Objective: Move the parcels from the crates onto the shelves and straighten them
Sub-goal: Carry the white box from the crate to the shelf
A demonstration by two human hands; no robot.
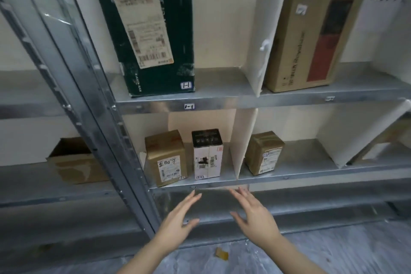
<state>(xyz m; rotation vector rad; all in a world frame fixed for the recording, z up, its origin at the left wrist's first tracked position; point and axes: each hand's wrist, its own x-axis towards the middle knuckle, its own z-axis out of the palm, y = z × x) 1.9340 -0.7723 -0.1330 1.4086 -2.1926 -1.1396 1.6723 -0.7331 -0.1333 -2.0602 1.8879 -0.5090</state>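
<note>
Six parcels show on the metal shelving, plus the edge of a seventh at the far right that is too cut off to describe. On the upper shelf (pixel 222 87) stand two: a tall dark green box (pixel 153 40) with a large white shipping label stuck askew on its face, and, past a white divider (pixel 255 51), a big brown carton (pixel 309 42) with a red and black panel. On the lower shelf (pixel 300 162) stand three smaller ones: a brown taped box (pixel 165 158) with a white label and handwriting, just beside it a black-and-white box (pixel 207 153), then, beyond a second divider (pixel 242 142), another brown taped box (pixel 263 152) turned slightly. In the bay to the left, behind the grey steel upright (pixel 93 104), sits one open brown carton (pixel 75 160). The shelves are galvanised grey metal with small number tags on their front edges, set against a cream wall; the floor below is grey and mottled, with a scrap of brown tape (pixel 221 253) lying on it. Two bare hands reach forward below the lower shelf's front edge: the left hand (pixel 180 218) and the right hand (pixel 253 213) are both spread, palms facing each other, fingers extended, holding nothing and touching no parcel.
</note>
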